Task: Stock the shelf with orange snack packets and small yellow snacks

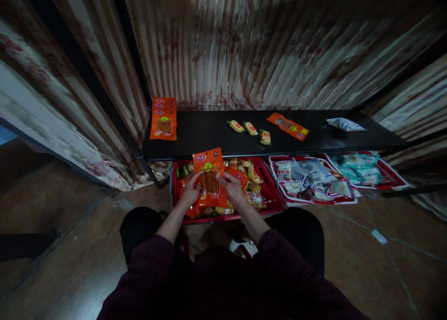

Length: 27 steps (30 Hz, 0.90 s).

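Both hands grip an orange snack packet (210, 183) with a clear window showing brown sticks inside. My left hand (190, 190) is closed on its left edge, thumb on the front. On the right edge, my right hand (232, 189) pinches it the same way. The packet is held upright above a red basket (274, 196) full of wrapped snacks and more orange packets. At the left end of the black shelf (206, 134), several matching orange packets (163, 120) lie overlapped in a row.
Three small yellow wrapped snacks (250, 128) lie mid-shelf, beside a narrow orange packet (288, 126). A silver-white packet (345, 124) rests farther right. Below stand a basket of white packets (312, 176) and one of teal packets (363, 169). Black shelf posts (131, 55) and striped curtains (223, 45) surround the shelf.
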Available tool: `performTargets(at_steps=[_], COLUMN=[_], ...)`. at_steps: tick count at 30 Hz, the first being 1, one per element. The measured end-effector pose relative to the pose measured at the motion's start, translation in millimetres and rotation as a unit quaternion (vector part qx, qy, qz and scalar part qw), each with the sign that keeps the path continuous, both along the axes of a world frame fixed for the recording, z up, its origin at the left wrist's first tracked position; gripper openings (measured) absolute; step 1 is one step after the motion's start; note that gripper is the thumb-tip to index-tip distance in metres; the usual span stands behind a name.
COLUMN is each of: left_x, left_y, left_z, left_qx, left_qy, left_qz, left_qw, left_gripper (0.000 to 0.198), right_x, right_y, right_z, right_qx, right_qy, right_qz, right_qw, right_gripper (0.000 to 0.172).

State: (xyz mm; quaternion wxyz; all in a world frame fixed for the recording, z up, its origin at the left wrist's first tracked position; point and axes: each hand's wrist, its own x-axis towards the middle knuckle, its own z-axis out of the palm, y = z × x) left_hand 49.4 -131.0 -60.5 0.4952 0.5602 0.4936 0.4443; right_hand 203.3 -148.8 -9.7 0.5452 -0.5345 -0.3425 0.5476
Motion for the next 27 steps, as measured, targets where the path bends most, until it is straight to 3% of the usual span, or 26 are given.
performTargets(at_steps=[6, 11, 21, 27], left_x=[-2.6, -4.4, -2.6, 0.5], left_y=[-1.1, -4.5, -11.1, -18.3], left_z=[8.3, 15.2, 23.4, 21.0], left_qx=[0.028, 0.068, -0.071, -0.156], left_qy=[0.069, 0.066, -0.108, -0.250], left_qz=[0.054, 0.090, 0.075, 0.057], left_qw=[0.996, 0.991, 0.989, 0.954], left_gripper=[0.050, 0.044, 0.025, 0.030], right_x=[-10.9, -18.9, -31.6, -36.4], right_y=[1.3, 1.3, 2.9, -4.1], right_z=[8.9, 9.6, -8.3, -5.9], right_qx=[0.021, 0.041, 0.057, 0.079], right_qy=[-0.028, -0.057, -0.150, -0.307], right_qz=[-0.003, 0.008, 0.010, 0.005], right_qw=[0.999, 0.997, 0.987, 0.948], right_gripper=[0.033, 0.031, 0.026, 0.026])
